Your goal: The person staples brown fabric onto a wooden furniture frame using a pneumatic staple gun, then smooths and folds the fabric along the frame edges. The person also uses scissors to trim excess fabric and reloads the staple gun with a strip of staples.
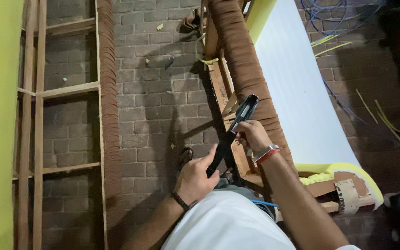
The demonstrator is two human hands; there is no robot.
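A black staple gun point(233, 132) is gripped by the left hand point(195, 178) and right hand point(253, 135) beside a webbed wooden frame point(244, 69).

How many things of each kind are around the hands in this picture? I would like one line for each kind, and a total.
Hands, left hand and right hand: 2
Black tool, held by both hands: 1
Wooden frames, left frame and frame under the tool: 2
White foam sheet: 1
Wrist bands, dark band and bracelet: 2
Total: 8
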